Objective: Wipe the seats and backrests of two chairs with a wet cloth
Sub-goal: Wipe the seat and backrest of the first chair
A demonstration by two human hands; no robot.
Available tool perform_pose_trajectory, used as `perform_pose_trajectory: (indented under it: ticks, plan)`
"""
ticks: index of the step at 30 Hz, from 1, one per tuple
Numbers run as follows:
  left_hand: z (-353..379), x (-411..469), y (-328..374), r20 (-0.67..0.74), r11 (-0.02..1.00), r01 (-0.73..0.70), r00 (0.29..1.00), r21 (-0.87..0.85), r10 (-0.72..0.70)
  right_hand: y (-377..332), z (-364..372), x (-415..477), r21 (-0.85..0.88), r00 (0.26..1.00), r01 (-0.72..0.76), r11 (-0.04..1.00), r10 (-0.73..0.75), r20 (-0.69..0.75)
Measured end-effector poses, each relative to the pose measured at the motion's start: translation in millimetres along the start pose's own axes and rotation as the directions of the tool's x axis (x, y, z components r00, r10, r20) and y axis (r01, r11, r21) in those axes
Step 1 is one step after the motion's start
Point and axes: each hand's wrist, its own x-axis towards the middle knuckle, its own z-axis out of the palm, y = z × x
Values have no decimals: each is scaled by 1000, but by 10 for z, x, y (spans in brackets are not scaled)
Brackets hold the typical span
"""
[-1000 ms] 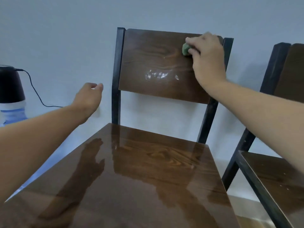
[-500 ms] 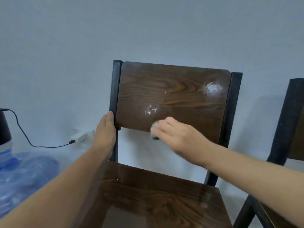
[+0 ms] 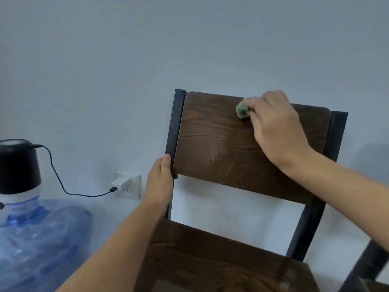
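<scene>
green cloth (image 3: 241, 110) pinched in right hand (image 3: 275, 131), pressed on wooden backrest (image 3: 221, 144); left hand (image 3: 161, 182) clamped around chair post (image 3: 175, 127).

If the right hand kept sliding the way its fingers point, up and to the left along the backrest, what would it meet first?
Probably nothing solid: the right hand with its green cloth sits near the backrest top edge, so it would likely run off the wood toward the wall behind.

1. Dark brown wood-grain chair backrest (image 3: 221, 144): matt, with faint pale smears.
2. Black metal chair frame post (image 3: 175, 123): smooth, dull.
3. Small green cloth wad (image 3: 241, 111): soft, fuzzy.
4. Brown wooden seat (image 3: 210, 260): slight sheen.
</scene>
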Motion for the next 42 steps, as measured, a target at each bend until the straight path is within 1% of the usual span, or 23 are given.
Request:
perform_pose_trajectory:
  ticks: [2, 3, 5, 6, 8, 10, 12, 13, 15, 17, 19, 20, 23, 25, 27, 29, 30, 32, 33, 35, 37, 39, 42]
  plan:
    - [-3, 4, -19, -4, 1000, -5, 1000, -16, 5, -355, 241, 4, 9, 999, 36, 999, -36, 12]
    - [-7, -2, -24, -8, 1000, -8, 1000, -23, 8, -595, 343, -156, 15, 985, 153, 988, -154, 84]
    - [-18, -12, -18, -8, 999, -11, 1000, -32, 11, -842, 349, -612, 95, 887, 370, 924, -382, 259]
    - [-18, -11, -12, 3, 999, -11, 1000, -34, 11, -782, 244, -717, 128, 851, 402, 907, -421, 312]
    - [-19, -11, -5, 29, 1000, 2, 1000, -25, -1, -482, 58, -597, 77, 916, 323, 943, -333, 224]
    - [-32, -5, -13, 35, 1000, 14, 999, -28, -13, -221, 9, -200, -8, 993, 92, 996, -91, 77]
    - [-37, -14, -18, 35, 999, 27, 999, -30, -26, -341, 224, 165, -11, 999, -31, 999, 32, 13]
    - [-41, -20, -13, 38, 999, 28, 999, -36, -27, -558, 375, 220, 0, 1000, -8, 1000, 8, 7]
    - [-56, -16, -13, 53, 997, 36, 998, -64, -33, -987, 618, 51, 34, 977, 188, 982, -191, 99]
    - [-71, 0, -6, 67, 994, 41, 997, -99, -34, -1191, 627, -317, 39, 897, 365, 930, -363, 251]
    - [-73, -5, -21, 80, 992, 47, 996, -118, -38, -1023, 443, -457, 50, 859, 423, 905, -417, 295]
    - [-75, -4, -37, 89, 992, 48, 995, -117, -38, -850, 375, -377, 5, 879, 412, 911, -398, 262]
    - [-99, 26, -60, 95, 990, 71, 994, -118, -60, -433, 360, 259, -114, 996, 68, 991, -61, 61]
    - [-103, 28, -68, 96, 990, 81, 993, -117, -70, -646, 478, 511, -86, 998, -65, 994, 66, 7]
    - [-107, 5, -62, 85, 989, 81, 994, -123, -71, -933, 579, 262, -45, 992, 102, 994, -99, 76]
    - [-106, 3, -50, 86, 988, 81, 994, -134, -70, -1044, 470, -338, -5, 906, 348, 938, -335, 260]
    - [-105, 12, -50, 88, 988, 77, 994, -136, -65, -1005, 322, -599, 21, 858, 401, 916, -384, 341]
    - [-98, 22, -53, 93, 990, 72, 994, -121, -61, -701, 38, -870, 43, 835, 419, 907, -403, 373]
    - [-94, 30, -65, 94, 991, 70, 994, -113, -59, -487, -75, -865, 14, 866, 386, 922, -368, 339]
    - [-90, 41, -104, 89, 992, 67, 994, -108, -57, -113, -240, -636, -70, 961, 199, 978, -181, 207]
    - [-95, 43, -118, 82, 993, 66, 995, -102, -57, -37, -213, -358, -82, 994, 40, 996, -32, 106]
    - [-98, 39, -121, 74, 994, 62, 996, -90, -55, -254, -46, -364, -42, 992, 81, 996, -77, 101]
    - [-82, 14, -81, 71, 994, 57, 996, -93, -51, -452, 15, -914, 30, 874, 345, 938, -332, 354]
